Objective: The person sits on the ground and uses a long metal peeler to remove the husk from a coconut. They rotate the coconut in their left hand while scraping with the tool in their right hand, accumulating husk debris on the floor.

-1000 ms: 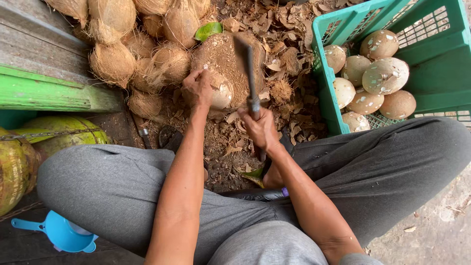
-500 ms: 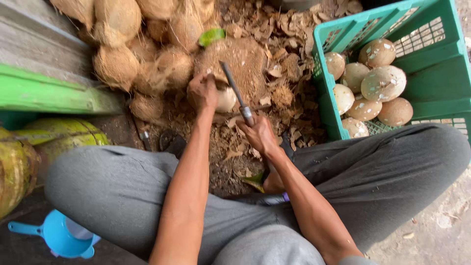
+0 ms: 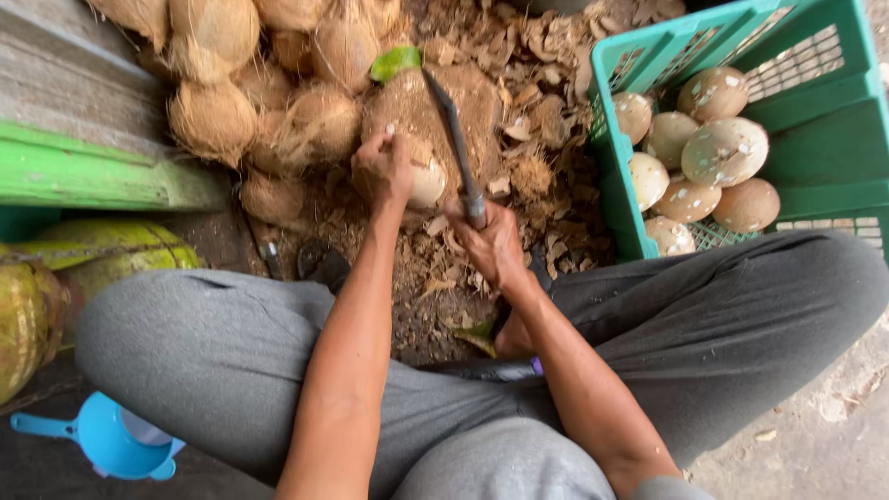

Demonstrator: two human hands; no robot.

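Left hand [image 3: 384, 167] clamped on a partly peeled coconut [image 3: 424, 181], pressed against a brown stump [image 3: 421, 116]. Right hand [image 3: 491, 245] fisted round a long knife [image 3: 454, 139], blade angled up just beside the coconut. Green crate [image 3: 611, 185] of peeled coconuts sits to the right; husked ones are piled behind.

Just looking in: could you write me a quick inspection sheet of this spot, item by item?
Surface: bare ground strewn with brown husk scraps.
Job's things: a partly peeled coconut on a husk-covered block; a long dark blade angled over it.
Clutter: a pile of husked coconuts; a green leaf; a blue scoop; green coconuts at the left edge.
Hands: left hand grips the coconut; right hand grips the blade's handle.
Cables: nothing seen.
Surroundings: a green crate holding peeled coconuts; a green-edged plank; the person's grey trousers.
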